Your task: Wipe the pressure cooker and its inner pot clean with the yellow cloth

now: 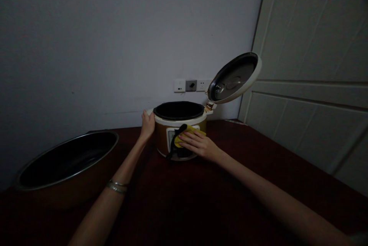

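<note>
A rice cooker (162,138) with a gold body and white rim stands on the dark red table, its lid (237,79) raised and tipped to the right. My left hand (147,125) grips the white handle on the cooker's left side. Against the front control panel, my right hand (201,145) presses a yellow and dark cloth (188,129), fingers laid over it. Part of the panel is hidden behind the cloth. The cooker's dark inside shows, but its depth is too dim to make out.
To the left sits a large round pot (86,182) with a dark interior and metal rim. Wall sockets (191,85) are behind the cooker. A pale panelled door or cabinet front (304,108) borders the table (230,196) on the right.
</note>
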A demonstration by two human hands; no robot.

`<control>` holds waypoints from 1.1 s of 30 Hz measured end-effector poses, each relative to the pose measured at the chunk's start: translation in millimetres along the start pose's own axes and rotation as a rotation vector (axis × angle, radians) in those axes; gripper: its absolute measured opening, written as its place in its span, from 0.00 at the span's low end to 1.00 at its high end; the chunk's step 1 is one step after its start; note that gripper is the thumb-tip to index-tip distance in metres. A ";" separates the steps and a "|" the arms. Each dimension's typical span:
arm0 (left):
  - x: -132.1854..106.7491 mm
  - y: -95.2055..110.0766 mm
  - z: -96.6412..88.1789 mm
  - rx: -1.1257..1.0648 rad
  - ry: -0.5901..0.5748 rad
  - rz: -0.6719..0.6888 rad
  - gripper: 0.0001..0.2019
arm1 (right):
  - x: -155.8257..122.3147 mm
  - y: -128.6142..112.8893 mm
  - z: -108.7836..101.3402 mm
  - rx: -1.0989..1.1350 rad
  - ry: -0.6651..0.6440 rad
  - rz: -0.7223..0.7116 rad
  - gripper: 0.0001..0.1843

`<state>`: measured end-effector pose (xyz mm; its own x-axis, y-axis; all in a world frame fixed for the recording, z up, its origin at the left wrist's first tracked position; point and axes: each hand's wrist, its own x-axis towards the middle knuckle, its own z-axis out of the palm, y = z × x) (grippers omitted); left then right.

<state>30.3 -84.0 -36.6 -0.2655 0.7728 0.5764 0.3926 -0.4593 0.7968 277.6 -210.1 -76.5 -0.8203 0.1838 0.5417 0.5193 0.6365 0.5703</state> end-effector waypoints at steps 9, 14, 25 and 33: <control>-1.4 2.9 -6.0 -0.026 -0.042 0.014 0.22 | 57.6 -47.3 32.5 -0.129 0.005 0.018 0.18; 0.4 5.0 -6.4 0.038 -0.052 -0.042 0.27 | 27.7 -72.6 55.7 -0.155 -0.077 -0.083 0.16; 3.0 0.9 -4.8 0.030 -0.070 -0.027 0.28 | -34.0 -38.9 33.2 -0.019 -0.102 -0.219 0.16; 0.3 -4.5 -2.5 0.044 -0.066 0.030 0.29 | -110.5 -11.5 17.6 0.214 -0.077 0.194 0.18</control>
<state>26.2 -82.8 -39.5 -0.1949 0.7871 0.5852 0.4380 -0.4640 0.7700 358.0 -224.6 -153.8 -0.7304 0.3687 0.5749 0.6125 0.7260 0.3126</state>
